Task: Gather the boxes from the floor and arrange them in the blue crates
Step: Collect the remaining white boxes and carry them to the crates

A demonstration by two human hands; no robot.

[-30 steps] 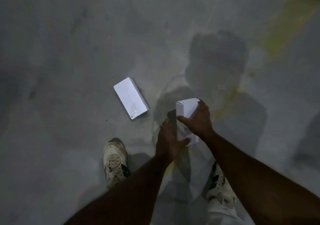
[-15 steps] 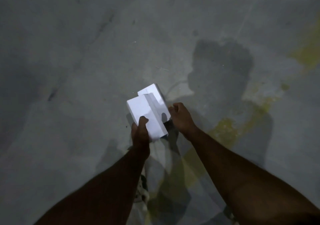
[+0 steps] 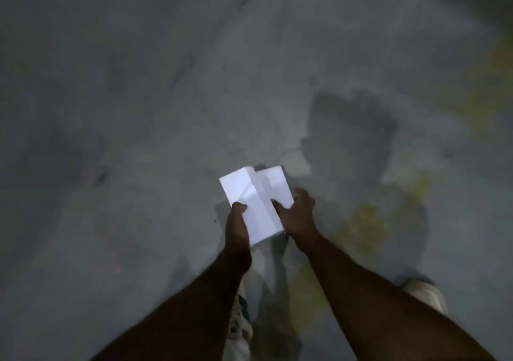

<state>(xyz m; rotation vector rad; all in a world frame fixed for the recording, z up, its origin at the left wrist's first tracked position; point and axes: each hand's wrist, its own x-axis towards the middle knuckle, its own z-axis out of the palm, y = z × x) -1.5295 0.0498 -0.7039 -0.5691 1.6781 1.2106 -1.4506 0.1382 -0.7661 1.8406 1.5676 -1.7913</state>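
Two white boxes are held side by side above the grey floor. My left hand (image 3: pixel 237 223) grips the nearer, larger white box (image 3: pixel 248 202), thumb on its top face. My right hand (image 3: pixel 297 212) holds the second white box (image 3: pixel 276 184), thumb on top and fingers curled round its right side. The two boxes touch along their long edges. No blue crate is in view.
The concrete floor (image 3: pixel 138 138) is dim, with dark stains and a yellow patch (image 3: pixel 363 222) at right. My shoes show at the bottom: one (image 3: pixel 241 324) between my forearms, one (image 3: pixel 427 294) at lower right. My shadow falls ahead.
A second ago one box lay on the floor and the other was in my hands. Now both boxes are lifted and held together; the view has shifted as I step.
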